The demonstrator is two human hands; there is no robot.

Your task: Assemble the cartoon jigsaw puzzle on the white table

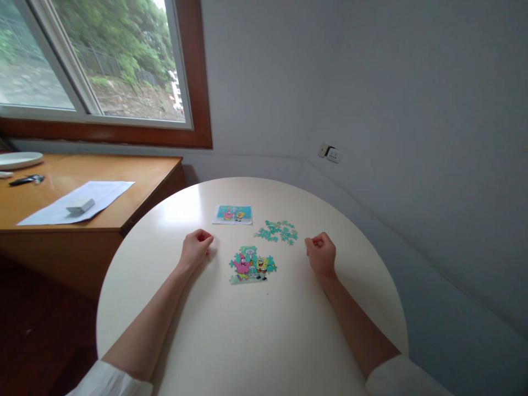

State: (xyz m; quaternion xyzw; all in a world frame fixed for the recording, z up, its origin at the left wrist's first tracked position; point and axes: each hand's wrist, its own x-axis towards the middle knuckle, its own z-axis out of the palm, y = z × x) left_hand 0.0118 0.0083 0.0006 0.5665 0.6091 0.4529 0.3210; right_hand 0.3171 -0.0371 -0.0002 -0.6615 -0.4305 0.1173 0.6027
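Observation:
A partly joined jigsaw puzzle [252, 266] with a pink, a tall pale and a yellow cartoon figure lies flat between my hands. My left hand [197, 248] rests on the table to its left, fingers curled closed, apart from the puzzle. On the other side my right hand [321, 252] is curled into a loose fist, just right of a heap of loose teal puzzle pieces [275, 231]. Nothing shows in either hand. Behind the joined part lies a picture sheet [232, 214] with similar cartoon figures.
Everything lies on a round white table [247, 341]. To the left stands a wooden desk [157, 170] with a paper sheet [111, 190], a small white box [81, 206], a dark tool [27, 180] and a white plate [20, 160]. A wall socket [334, 155] is behind.

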